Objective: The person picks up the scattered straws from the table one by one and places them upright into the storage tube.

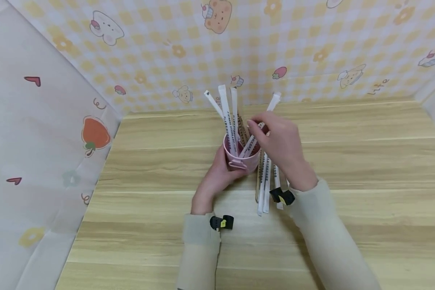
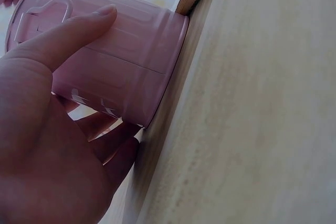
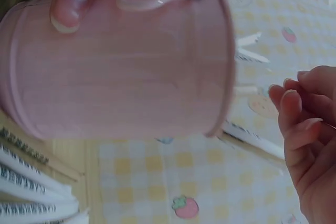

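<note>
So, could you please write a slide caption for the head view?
Left hand grips a pink cup of printed sticks, with the right hand close by and more sticks on the wood-grain table.

1. You have one pink cup, mid-frame.
2. You have two grips: left grip, right grip.
3. In the cup, you can count at least four white packets and one brown packet.
4. On your one surface: at least three loose white packets, one loose brown packet.
5. You wear two black wrist devices.
</note>
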A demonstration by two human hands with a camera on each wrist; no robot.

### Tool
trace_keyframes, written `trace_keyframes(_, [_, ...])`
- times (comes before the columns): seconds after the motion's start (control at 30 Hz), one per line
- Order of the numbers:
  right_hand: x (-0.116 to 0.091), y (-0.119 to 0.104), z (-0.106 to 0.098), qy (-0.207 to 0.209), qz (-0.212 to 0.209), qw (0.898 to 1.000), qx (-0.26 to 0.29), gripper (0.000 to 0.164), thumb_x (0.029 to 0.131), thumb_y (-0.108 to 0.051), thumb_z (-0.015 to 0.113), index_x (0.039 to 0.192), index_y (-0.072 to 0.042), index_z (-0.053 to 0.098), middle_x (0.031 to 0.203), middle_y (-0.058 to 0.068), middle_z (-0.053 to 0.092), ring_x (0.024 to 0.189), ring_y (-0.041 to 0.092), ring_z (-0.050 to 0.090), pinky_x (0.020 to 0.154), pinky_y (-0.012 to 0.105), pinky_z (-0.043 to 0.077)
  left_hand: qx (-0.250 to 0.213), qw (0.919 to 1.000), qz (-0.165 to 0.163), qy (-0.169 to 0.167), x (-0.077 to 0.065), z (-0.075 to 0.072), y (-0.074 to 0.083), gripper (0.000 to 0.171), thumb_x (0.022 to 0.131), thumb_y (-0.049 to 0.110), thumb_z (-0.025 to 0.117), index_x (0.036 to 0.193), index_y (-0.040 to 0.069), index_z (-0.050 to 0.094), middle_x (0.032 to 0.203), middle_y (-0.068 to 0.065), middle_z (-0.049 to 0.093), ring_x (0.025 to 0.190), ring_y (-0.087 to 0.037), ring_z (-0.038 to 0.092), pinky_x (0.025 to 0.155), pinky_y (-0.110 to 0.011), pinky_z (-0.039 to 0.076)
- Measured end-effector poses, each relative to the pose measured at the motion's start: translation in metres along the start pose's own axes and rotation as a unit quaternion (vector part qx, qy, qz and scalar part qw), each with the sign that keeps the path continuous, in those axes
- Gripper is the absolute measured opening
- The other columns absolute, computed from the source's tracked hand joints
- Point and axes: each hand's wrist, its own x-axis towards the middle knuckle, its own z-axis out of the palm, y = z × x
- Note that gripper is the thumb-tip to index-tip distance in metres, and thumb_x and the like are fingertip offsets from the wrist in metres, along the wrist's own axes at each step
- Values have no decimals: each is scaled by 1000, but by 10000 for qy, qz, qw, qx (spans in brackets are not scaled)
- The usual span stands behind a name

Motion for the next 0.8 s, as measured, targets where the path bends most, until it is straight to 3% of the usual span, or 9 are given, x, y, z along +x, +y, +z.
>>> trace_keyframes(0.3, [-25,18,-26,378,671,9969,-140,21,87,-22,57,89,-4,67,76,6,64,58,15,55,53,25,41,-106,9999,74,-61,-1,2,0,99,67,5,75,142,14,12,140,-7,28,126,-19,30,104,-34,23])
trace_keyframes(0.5, [-38,35,-35,298,1309,9908,-162,25,88,-25,55,90,-3,67,73,5,64,54,14,53,48,16,37,-151,9999,6,-33,0,2,0,100,67,6,76,142,15,12,140,-8,27,126,-20,30,104,-36,24])
trace_keyframes(0.67, [-45,46,-38,-418,2075,9769,-302,31,89,-31,51,97,-5,66,78,5,64,50,14,52,44,20,39,-21,10000,-66,12,-1,2,1,100,68,10,76,143,16,10,141,-7,26,127,-19,29,104,-35,23])
trace_keyframes(0.8, [-52,58,-37,-1311,2785,9509,-313,34,90,-34,49,102,-7,63,80,7,62,51,16,54,45,29,43,-140,9999,33,-59,1,2,-1,101,68,6,75,143,18,9,141,-5,26,127,-18,29,104,-34,24])
